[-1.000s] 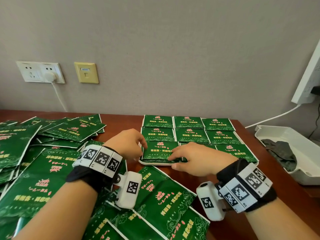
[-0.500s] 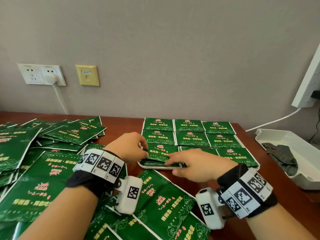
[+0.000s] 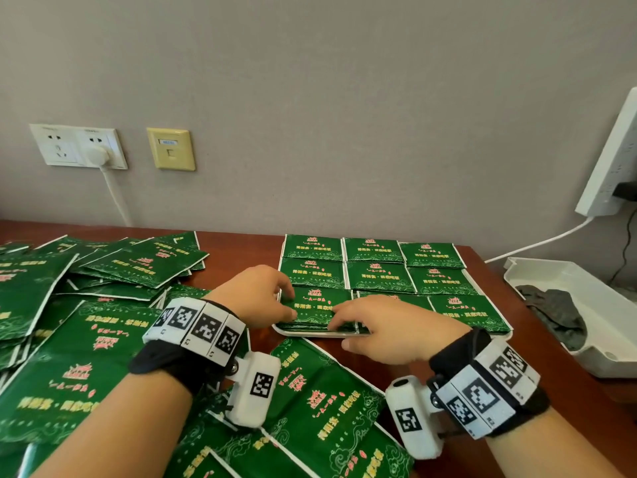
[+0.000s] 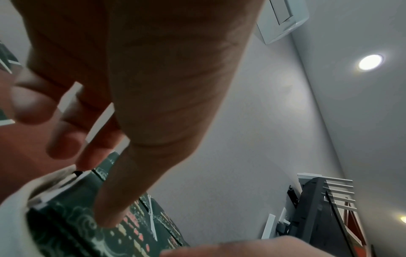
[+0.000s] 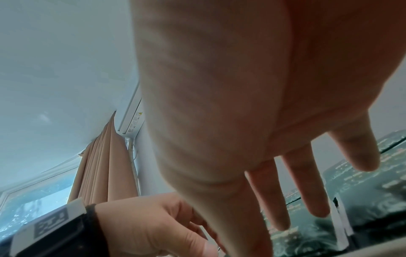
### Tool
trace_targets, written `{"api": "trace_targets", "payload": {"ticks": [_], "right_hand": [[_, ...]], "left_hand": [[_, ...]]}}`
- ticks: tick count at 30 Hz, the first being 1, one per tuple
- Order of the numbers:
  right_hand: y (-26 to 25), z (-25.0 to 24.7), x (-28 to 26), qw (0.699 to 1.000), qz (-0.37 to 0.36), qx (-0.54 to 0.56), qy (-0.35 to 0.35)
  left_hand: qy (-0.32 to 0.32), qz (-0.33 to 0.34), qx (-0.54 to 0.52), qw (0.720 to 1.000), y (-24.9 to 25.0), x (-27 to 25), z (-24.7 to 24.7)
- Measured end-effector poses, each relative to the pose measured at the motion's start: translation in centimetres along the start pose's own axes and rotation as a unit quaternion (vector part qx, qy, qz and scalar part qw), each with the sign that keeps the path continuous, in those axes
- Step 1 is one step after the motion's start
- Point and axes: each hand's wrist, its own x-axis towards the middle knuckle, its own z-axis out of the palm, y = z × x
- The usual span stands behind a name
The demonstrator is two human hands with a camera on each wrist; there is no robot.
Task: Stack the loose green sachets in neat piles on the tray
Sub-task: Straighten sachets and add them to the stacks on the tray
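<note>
A white tray [image 3: 310, 334] holds a three-by-three grid of green sachet piles. Both hands work on the front-left pile [image 3: 317, 305]. My left hand [image 3: 291, 305] curls round the pile's left edge, thumb on top and fingertips at the side. The left wrist view shows the same: left hand [image 4: 98, 191] on the pile [image 4: 87, 226]. My right hand [image 3: 341, 324] lays straight fingers [image 5: 307, 191] on the pile's front part, the thumb below the tray rim. Loose sachets [image 3: 69, 339] lie heaped to the left, and more [image 3: 320, 401] lie under my wrists.
A white bin [image 3: 603, 305] with a dark cloth [image 3: 551, 312] stands at the right, past the brown table's [image 3: 241, 250] right edge. Wall sockets [image 3: 79, 146] with a plugged cable sit at the back left. A white device [image 3: 613, 160] hangs on the right wall.
Both hands have stayed at the front-left pile. The fingers have shifted slightly along its edges, and the pile's sachets sit closer together.
</note>
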Motion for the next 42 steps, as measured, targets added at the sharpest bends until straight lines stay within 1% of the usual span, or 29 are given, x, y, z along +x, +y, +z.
{"api": "trace_targets", "payload": {"ticks": [4,10,14,16,18,20,21,23,25,27,28,30,32,34,36,38,40,41,42], "right_hand": [[-0.4,-0.2,-0.2,1.0,-0.012,-0.005,0.014],[0.0,0.2,0.0,1.0,0.014,0.005,-0.009],[-0.1,0.0,-0.1,1.0,0.005,0.003,-0.002],[-0.2,-0.5,-0.5,1.0,-0.006,0.002,0.013],[-0.4,-1.2,-1.4,0.999,-0.012,0.011,0.04],[-0.8,-1.9,-2.5,0.997,-0.016,0.046,0.067],[-1.0,-2.1,-3.1,0.994,-0.015,0.075,0.076],[-1.5,-2.0,-4.0,0.989,-0.003,0.13,0.07],[-2.3,-1.6,-4.5,0.988,0.022,0.151,0.013],[-3.0,-0.6,-4.5,0.989,0.048,0.128,-0.05],[-3.3,-0.1,-4.5,0.99,0.061,0.106,-0.065],[-3.9,0.9,-4.2,0.99,0.089,0.085,-0.068],[-4.3,1.4,-4.1,0.986,0.109,0.107,-0.066],[-4.5,1.6,-4.2,0.973,0.122,0.18,-0.079],[-4.0,2.0,-4.5,0.959,0.124,0.247,-0.068],[-3.1,2.3,-5.0,0.951,0.126,0.281,-0.021],[-2.1,2.5,-5.6,0.939,0.127,0.317,0.032],[-1.7,2.5,-6.1,0.929,0.124,0.344,0.054],[-1.3,2.5,-6.6,0.911,0.12,0.386,0.073]], "left_hand": [[-0.015,0.002,-0.003,1.0,-0.2,0.0,0.2],[-0.016,0.0,0.006,1.0,-0.2,0.0,0.3],[-0.025,-0.002,0.013,1.0,0.0,-0.3,0.0],[-0.029,-0.001,0.024,0.999,0.4,-0.9,-0.9],[-0.023,0.018,0.039,0.999,1.0,-2.0,-2.4],[-0.019,0.041,0.028,0.999,1.8,-3.6,-3.6],[-0.03,0.049,0.027,0.998,2.1,-4.3,-4.0],[-0.099,0.044,0.048,0.993,2.7,-5.9,-4.1],[-0.167,0.029,0.088,0.982,2.9,-7.6,-3.6],[-0.196,0.017,0.128,0.972,2.7,-9.6,-3.2],[-0.208,0.014,0.145,0.967,2.5,-10.7,-2.9],[-0.24,0.022,0.161,0.957,1.9,-12.6,-2.0],[-0.267,0.035,0.162,0.949,1.4,-14.0,-0.8],[-0.258,0.046,0.158,0.952,1.0,-14.8,0.1],[-0.227,0.041,0.122,0.965,0.8,-15.1,0.7],[-0.186,0.029,0.076,0.979,0.8,-15.1,1.2],[-0.154,0.026,0.05,0.986,0.8,-14.7,1.8],[-0.146,0.027,0.037,0.988,0.8,-14.5,2.1],[-0.141,0.027,0.017,0.989,0.7,-14.3,2.4]]}}
